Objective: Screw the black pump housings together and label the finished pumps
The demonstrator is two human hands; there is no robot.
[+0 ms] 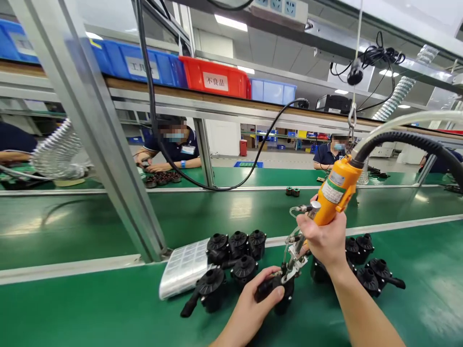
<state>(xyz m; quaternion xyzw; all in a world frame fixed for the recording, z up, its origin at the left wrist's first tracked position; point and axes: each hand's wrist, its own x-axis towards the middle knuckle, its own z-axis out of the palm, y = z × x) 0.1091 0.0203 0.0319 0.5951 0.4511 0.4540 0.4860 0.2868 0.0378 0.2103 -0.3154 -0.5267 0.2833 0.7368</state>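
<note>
My right hand (323,236) is wrapped around an orange power screwdriver (336,190) that hangs from a hook and is tilted. Its metal nose (294,265) with thin clear tubes points down onto a black pump (285,294), meeting its top; the exact contact point is hidden. My left hand (253,301) grips that pump from the left, thumb in front and fingers behind. To the left stand several similar black pumps (244,267), one with a spout (191,301) toward me. More black pumps (369,279) stand on the right, partly behind my right forearm.
A clear plastic tray (186,267) lies left of the pumps on the green bench (108,308). A metal post (104,130) rises at left, and a black cable (217,188) loops down. Bins, including a red one (217,77), line the shelf above. Co-workers (173,144) sit across.
</note>
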